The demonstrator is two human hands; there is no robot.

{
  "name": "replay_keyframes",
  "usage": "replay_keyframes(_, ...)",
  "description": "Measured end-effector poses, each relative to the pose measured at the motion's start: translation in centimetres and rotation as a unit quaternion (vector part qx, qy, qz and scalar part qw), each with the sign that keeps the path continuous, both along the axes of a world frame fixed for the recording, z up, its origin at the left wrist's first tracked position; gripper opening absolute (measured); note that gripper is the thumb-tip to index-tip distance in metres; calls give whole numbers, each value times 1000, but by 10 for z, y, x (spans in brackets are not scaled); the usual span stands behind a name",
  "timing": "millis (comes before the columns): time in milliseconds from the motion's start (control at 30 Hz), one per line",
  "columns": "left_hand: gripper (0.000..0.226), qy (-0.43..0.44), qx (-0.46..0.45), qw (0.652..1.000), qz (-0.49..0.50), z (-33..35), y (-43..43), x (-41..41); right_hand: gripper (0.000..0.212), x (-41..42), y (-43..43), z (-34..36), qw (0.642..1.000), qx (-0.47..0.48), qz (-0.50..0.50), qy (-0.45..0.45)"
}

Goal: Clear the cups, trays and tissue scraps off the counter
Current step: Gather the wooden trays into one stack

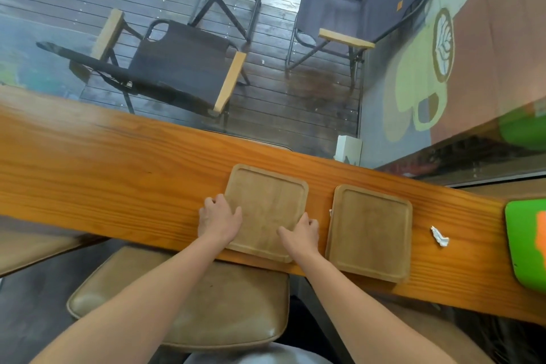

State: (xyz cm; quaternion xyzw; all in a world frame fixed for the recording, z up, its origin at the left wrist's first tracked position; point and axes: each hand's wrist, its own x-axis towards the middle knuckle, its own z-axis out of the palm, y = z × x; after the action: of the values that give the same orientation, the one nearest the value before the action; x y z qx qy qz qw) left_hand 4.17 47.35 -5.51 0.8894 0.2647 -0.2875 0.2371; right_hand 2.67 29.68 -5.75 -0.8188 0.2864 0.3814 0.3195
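Two square wooden trays lie side by side on the long wooden counter (103, 162). My left hand (218, 216) grips the left edge of the left tray (266, 201), thumb on top. My right hand (301, 233) grips that same tray's right edge near its front corner, thumb lying on the tray's surface. The tray's front edge overhangs the counter slightly. The right tray (370, 230) sits untouched just to the right. A crumpled white tissue scrap (440, 236) lies on the counter right of the right tray. No cups are in view.
A green and orange object (523, 239) sits at the counter's far right. A small white box (348, 149) stands at the counter's back edge. A tan cushioned stool (206, 304) is below the counter in front of me. Folding chairs stand beyond the glass.
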Motion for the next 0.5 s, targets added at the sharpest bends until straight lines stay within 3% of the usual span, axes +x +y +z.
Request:
replay_keyframes(267,73,5,-31,998,55,-5,8,-2,92,10,-3,-3,984,77,-153,40)
replay_keyframes(400,74,18,-49,993,106,-6,15,-2,76,6,-9,-6,974,105,-196,53)
replay_keyframes(500,73,6,-113,984,141,-5,17,-5,70,3,-6,-1,962,144,-227,48)
